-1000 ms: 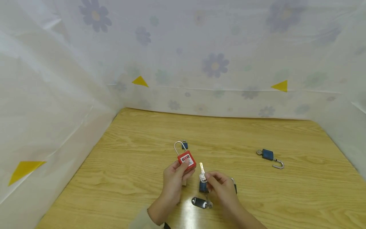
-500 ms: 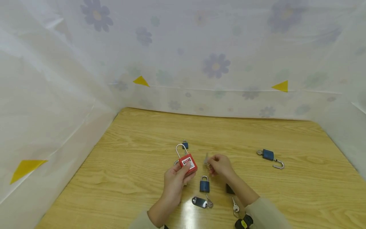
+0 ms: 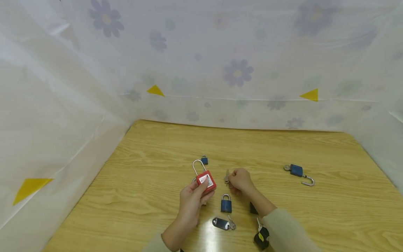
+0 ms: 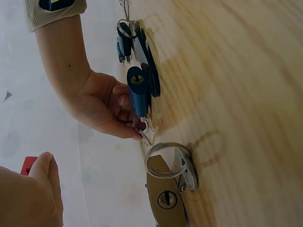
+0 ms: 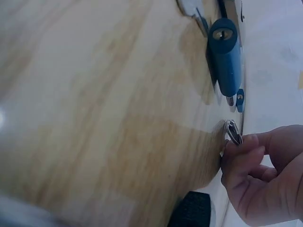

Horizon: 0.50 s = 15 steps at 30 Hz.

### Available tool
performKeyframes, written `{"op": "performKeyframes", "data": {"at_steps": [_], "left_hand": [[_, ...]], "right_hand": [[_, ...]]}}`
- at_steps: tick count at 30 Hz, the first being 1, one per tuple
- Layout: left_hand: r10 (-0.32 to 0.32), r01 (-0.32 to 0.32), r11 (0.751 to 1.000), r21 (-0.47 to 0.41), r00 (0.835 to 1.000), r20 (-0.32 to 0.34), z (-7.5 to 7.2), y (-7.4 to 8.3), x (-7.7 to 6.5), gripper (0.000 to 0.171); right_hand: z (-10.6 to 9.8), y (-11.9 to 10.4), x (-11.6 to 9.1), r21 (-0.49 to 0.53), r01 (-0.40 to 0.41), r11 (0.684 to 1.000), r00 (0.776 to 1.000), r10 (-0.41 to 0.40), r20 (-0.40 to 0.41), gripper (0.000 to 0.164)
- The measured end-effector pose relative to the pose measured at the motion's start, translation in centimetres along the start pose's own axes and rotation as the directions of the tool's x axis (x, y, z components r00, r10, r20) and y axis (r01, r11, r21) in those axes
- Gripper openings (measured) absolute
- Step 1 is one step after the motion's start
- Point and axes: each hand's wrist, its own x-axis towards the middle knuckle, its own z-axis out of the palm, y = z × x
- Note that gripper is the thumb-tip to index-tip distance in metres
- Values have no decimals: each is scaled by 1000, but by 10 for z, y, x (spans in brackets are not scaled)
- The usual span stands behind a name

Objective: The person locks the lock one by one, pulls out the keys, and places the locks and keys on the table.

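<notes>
My left hand (image 3: pixel 190 199) holds a red padlock (image 3: pixel 206 180) with a white label, thumb across its front. The lock's long shackle points up and away. To its right, my right hand (image 3: pixel 240 180) pinches a silver key (image 3: pixel 227 177) low over the table; in the right wrist view a metal ring (image 5: pixel 232 132) shows at the fingertips. Whether the key touches the wood cannot be told. Nearer me lies a blue padlock (image 3: pixel 226 205) with its shackle closed. A brass padlock (image 4: pixel 163 189) and a ringed key (image 4: pixel 187 168) appear in the left wrist view.
A small blue padlock (image 3: pixel 204 161) lies farther back. At right is a blue padlock (image 3: pixel 296 170) with its shackle swung out and a key in it. A dark key tag (image 3: pixel 221 223) with keys lies in front. A black object (image 3: pixel 253 209) is partly behind my right forearm.
My right hand has moved forward and down from beside the red padlock, carrying the key low to the table, uncovering the blue padlock. My left hand stays nearly still with the red padlock.
</notes>
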Motion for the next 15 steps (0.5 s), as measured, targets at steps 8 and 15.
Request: {"op": "performKeyframes", "data": {"at_steps": [8,15], "left_hand": [[-16,16,1000,-11,1000,16,-2,-1,1,46],[-24,24,1000,10,999,26,-5,-2,2,47]], "right_hand": [[-1,-5,0,-246,58,968,998,-61,-3,42],[-7,-4,1,-249,98,964,995,-86,58,41]]}}
